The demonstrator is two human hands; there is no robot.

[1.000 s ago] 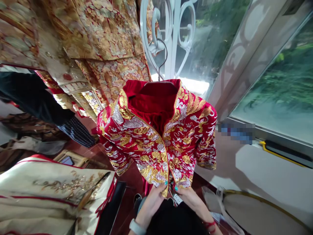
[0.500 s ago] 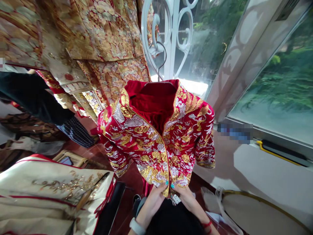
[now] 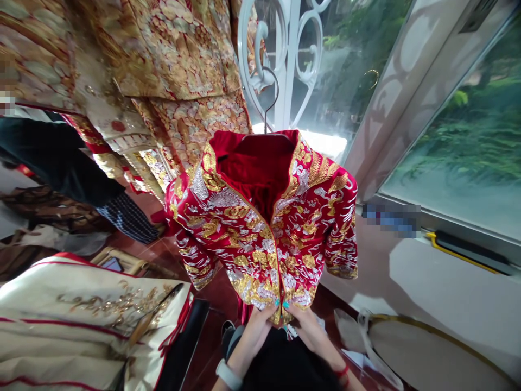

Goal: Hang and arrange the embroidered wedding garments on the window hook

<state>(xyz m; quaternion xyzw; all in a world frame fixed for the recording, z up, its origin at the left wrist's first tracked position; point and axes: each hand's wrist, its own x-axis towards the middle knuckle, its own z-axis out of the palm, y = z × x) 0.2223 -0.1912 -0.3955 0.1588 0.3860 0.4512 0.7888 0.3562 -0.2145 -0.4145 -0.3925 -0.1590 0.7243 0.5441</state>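
Note:
A red jacket with gold and silver embroidery hangs in front of me on a hanger. Its stand collar is open at the top, and the front edges meet lower down. My left hand pinches one front edge at the bottom hem, thumb on top. Opposite it, my right hand grips the other front edge the same way. Both thumbs show turquoise nails and nearly meet at the front opening. My other fingers are mostly hidden under the hem.
White scrolled metalwork carries the hanger before a window. Gold patterned garments hang at upper left. Cream embroidered fabric with red edging lies at lower left, near a person's dark sleeve. A gold-rimmed oval object stands at lower right.
Both hands keep their hold on the hem, and the two front edges sit slightly closer at the bottom. The view has shifted a little.

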